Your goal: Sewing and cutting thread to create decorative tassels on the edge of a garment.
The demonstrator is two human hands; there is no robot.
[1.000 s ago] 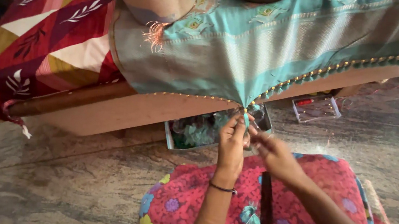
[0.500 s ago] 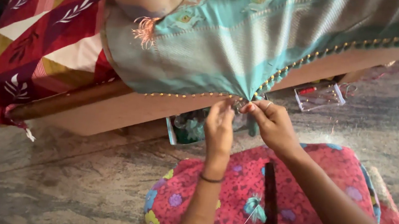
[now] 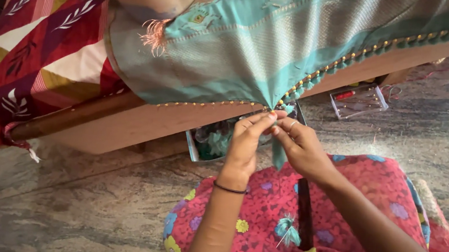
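Observation:
A teal cloth [image 3: 267, 46] with a gold-beaded tassel border hangs off the edge of a wooden bed [image 3: 140, 125]. Its corner points down toward me. My left hand [image 3: 248, 143] pinches the threads at that corner with thumb and fingertips. My right hand [image 3: 303, 149], a ring on one finger, holds the same teal tassel threads just beside it. Both hands meet under the corner, above my lap in red flowered fabric [image 3: 258, 225]. A dark stick-like tool [image 3: 304, 214] and a tuft of teal thread [image 3: 287, 231] lie on my lap.
A small box with teal thread [image 3: 208, 144] sits on the floor under the bed edge. A clear plastic box [image 3: 358, 99] lies on the stone floor to the right. A red, white and yellow patterned bedsheet [image 3: 41, 49] covers the bed's left side.
My hands have stayed at the cloth's corner, with the fingertips drawing closer together on the threads. The view has shifted a little.

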